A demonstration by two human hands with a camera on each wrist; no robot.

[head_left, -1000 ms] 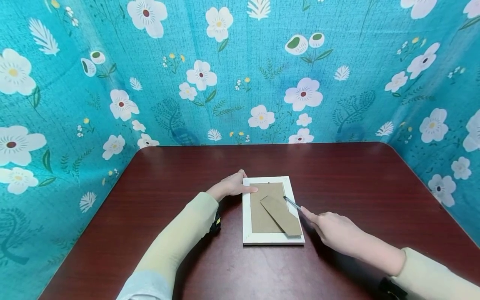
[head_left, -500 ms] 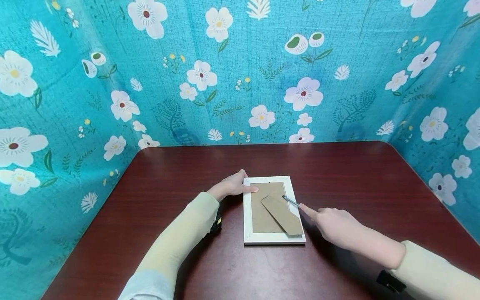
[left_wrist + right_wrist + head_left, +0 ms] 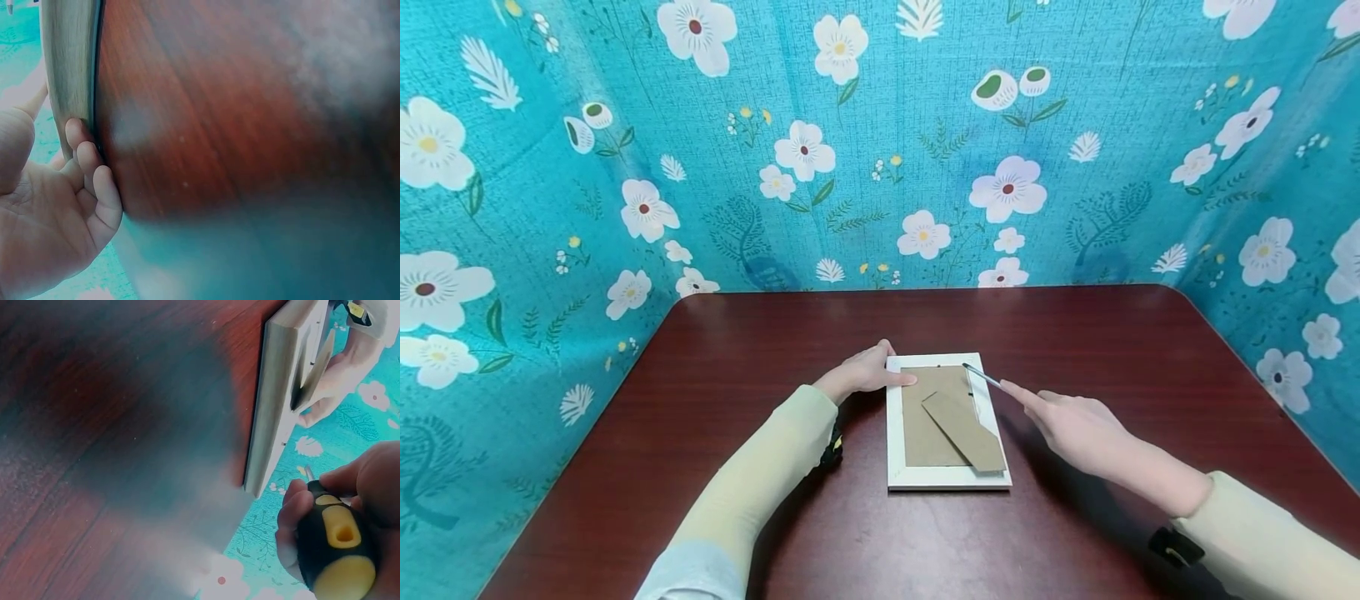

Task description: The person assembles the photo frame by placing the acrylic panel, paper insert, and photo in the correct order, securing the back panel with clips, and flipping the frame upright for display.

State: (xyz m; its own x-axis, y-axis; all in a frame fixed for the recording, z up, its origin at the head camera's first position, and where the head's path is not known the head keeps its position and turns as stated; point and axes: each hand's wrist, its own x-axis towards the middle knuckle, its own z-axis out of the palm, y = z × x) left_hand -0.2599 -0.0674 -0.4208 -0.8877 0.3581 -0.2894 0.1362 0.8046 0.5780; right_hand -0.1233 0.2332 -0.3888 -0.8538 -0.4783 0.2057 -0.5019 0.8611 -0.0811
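A white picture frame (image 3: 947, 477) lies face down on the table, its brown backing board (image 3: 917, 433) upward and a slanted easel leg (image 3: 964, 429) on it. My left hand (image 3: 868, 369) holds the frame's left side near the top, thumb over the backing; in the left wrist view its fingers (image 3: 106, 197) curl along the frame's outer edge (image 3: 70, 62). My right hand (image 3: 1078, 429) grips a screwdriver (image 3: 340, 534) by its black and yellow handle. The thin shaft (image 3: 983, 375) reaches across the border, tip at the backing's top right corner. Small dark tabs show along the backing's edge.
The dark red wooden table (image 3: 760, 350) stretches around the frame on all sides. Behind and beside it hangs a turquoise flowered cloth (image 3: 865, 192). Black wrist cameras (image 3: 1176, 546) sit under both sleeves.
My right hand has moved the screwdriver tip away from the middle of the backing's right edge up to its top right corner. My left hand and the frame stay put.
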